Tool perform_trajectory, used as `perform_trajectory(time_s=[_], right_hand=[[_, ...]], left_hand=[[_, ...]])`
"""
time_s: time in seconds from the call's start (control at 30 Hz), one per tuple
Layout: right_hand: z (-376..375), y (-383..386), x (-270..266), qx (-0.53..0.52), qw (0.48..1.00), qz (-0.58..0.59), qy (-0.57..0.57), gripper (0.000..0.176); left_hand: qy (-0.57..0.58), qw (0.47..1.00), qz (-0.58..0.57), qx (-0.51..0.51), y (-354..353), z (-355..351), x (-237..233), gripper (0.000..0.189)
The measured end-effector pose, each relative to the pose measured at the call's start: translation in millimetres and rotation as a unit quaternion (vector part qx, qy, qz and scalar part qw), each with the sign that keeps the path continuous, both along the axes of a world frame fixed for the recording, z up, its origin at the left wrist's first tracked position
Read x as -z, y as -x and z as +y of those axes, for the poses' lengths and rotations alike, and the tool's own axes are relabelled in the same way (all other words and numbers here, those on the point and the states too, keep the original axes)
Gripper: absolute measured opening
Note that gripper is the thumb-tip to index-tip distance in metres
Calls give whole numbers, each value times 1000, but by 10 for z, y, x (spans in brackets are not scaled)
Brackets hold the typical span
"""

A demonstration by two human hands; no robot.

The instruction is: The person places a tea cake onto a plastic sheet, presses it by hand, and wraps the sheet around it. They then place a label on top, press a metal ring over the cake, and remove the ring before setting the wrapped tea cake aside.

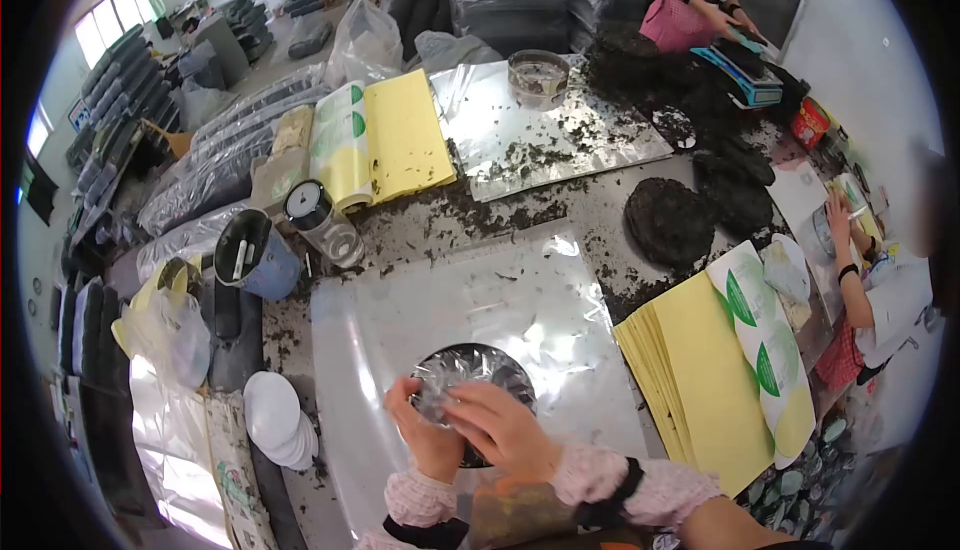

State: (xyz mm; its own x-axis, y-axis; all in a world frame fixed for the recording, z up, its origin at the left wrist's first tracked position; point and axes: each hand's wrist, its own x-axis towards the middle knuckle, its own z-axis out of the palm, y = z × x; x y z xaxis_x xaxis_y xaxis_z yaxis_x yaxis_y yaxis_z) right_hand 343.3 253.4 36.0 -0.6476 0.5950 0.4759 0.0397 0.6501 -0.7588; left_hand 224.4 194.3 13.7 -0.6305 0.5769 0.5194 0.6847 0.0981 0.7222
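Observation:
Near the bottom middle, my left hand [425,440] has its fingers closed on crinkled clear plastic film [436,382]. From the right, my right hand [510,432] reaches across with bent fingers against the same film. Under both hands lies a dark round disc [518,378], partly covered by shiny film; my hands hide much of it. It rests on a grey metal sheet [400,315]. Beside that sheet, to the right, is a stack of yellow paper sheets [700,375] with a white, green-leaf-printed sheet [762,350] along its edge.
Dark round cakes [668,222] and loose crumbs lie at the right. A clear jar [325,225], blue bucket [258,255] and white discs [278,415] stand left. Further back are more yellow sheets [405,140] and a metal board [500,175]. One co-worker [890,290] works right, another [700,0] behind.

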Motion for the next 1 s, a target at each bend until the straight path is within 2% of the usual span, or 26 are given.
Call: perform_trajectory(time_s=[0.03, 0.1, 0.13, 0.17, 0.27, 0.3, 0.4, 0.43, 0.5, 0.57, 0.63, 0.73, 0.8, 0.87, 0.93, 0.97, 1.0], right_hand=[[-61, -113, -30, 17, 997, -35, -59, 36], [-21, -214, -91, -12, 989, -108, -101, 39], [34, -266, -157, -27, 982, -145, -116, 40], [119, -230, -127, -71, 971, -227, -25, 45], [-24, -145, 199, 24, 954, -197, -224, 40], [9, -198, 287, 10, 966, -157, -206, 39], [191, -772, 133, 3, 967, -81, -243, 37], [285, -1189, 277, 74, 958, -100, -258, 35], [456, -2337, 484, 307, 892, -184, -277, 29], [349, -3490, 702, 548, 792, -200, -182, 34], [103, -4190, 484, 550, 679, -383, -300, 34], [52, -4396, 620, 536, 702, -357, -304, 30], [25, -4389, 653, 585, 725, -282, -231, 21], [113, -4394, 628, 656, 733, -154, -94, 19], [229, -4897, 469, 736, 668, -91, 54, 23], [290, -5260, 440, 777, 620, -12, 109, 28], [255, -5726, 398, 807, 555, 151, 135, 32]], left_hand=[[-16, 1000, -9, -1, -72, 2, -151, 56], [99, 978, 94, 158, 84, -41, -33, 65], [155, 947, 144, 240, 161, -107, 16, 70], [205, 933, 82, 285, 183, -170, -32, 80], [275, 901, 88, 323, 69, -236, -332, 79], [302, 892, 127, 310, 21, -257, -245, 80], [371, 871, 140, 290, -55, -214, -250, 80], [365, 873, 142, 291, -78, -213, -272, 81], [340, 879, 177, 283, -61, -235, -210, 83], [352, 874, 176, 286, -85, -234, -202, 83], [367, 871, 170, 281, -92, -223, -227, 83], [347, 871, 194, 288, -71, -226, -217, 82], [351, 867, 203, 288, -64, -246, -204, 81], [356, 868, 195, 286, -89, -223, -236, 81], [345, 871, 201, 286, -75, -216, -204, 82], [343, 872, 203, 284, -53, -247, -182, 83], [347, 870, 199, 288, -54, -270, -195, 84]])
